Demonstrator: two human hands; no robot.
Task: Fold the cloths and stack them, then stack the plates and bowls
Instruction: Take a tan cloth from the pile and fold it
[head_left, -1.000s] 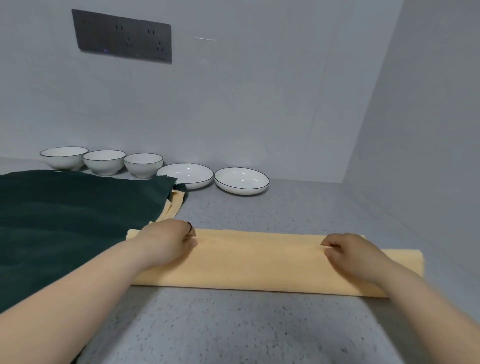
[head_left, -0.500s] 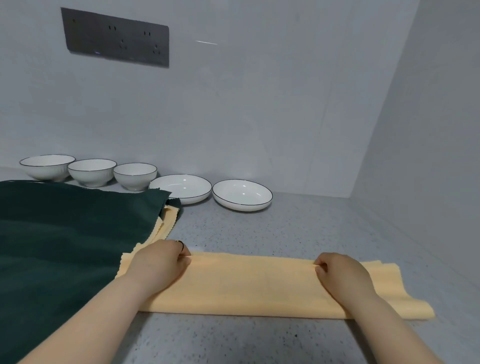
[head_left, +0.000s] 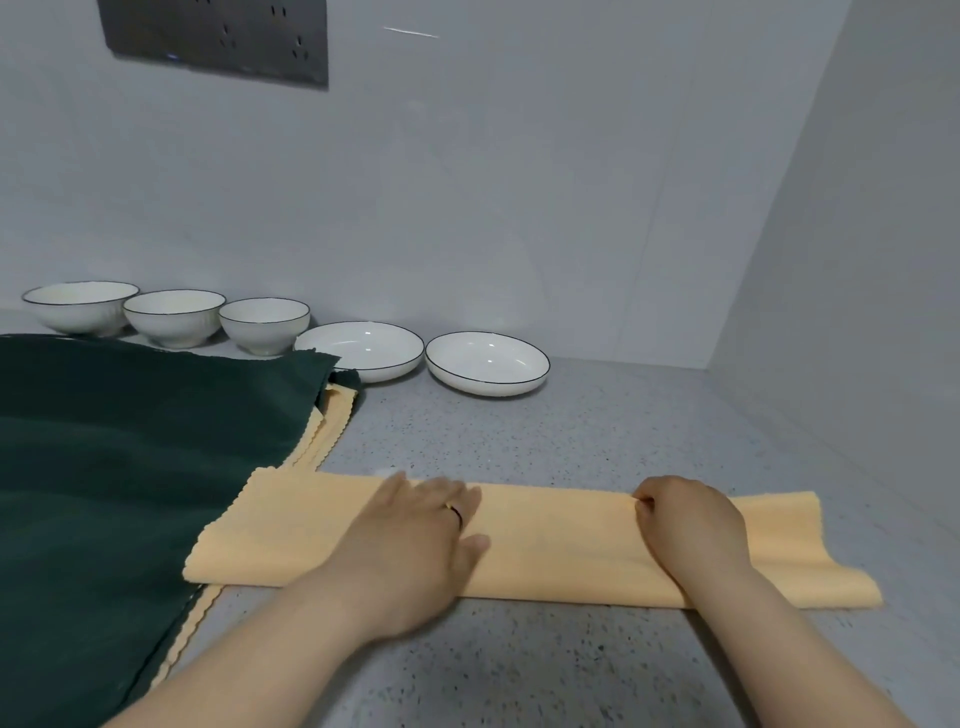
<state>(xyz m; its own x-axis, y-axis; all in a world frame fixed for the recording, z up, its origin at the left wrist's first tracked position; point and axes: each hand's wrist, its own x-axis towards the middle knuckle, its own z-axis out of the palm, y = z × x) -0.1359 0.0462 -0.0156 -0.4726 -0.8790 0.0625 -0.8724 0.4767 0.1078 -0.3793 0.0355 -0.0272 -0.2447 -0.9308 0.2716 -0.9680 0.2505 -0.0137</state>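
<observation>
1. The yellow cloth (head_left: 561, 540) lies as a long folded strip across the bench (head_left: 571, 426), away from the back edge.
2. The left hand (head_left: 415, 535) lies flat on it with straight fingers. I think it presses down so the fold does not pop open.
3. The right hand (head_left: 685, 519) has curled fingers and pinches the far edge of the yellow cloth, likely to keep the layers lined up.
4. The green cloth (head_left: 130, 441) lies spread out on the left side, not folded yet.
5. Three bowls (head_left: 174, 317) and two plates (head_left: 488, 364) sit in a row along the back edge, out of the way and not stacked yet.

Kitchen: speckled countertop (head_left: 571, 441), bowls (head_left: 265, 325), plates (head_left: 488, 364)
</observation>
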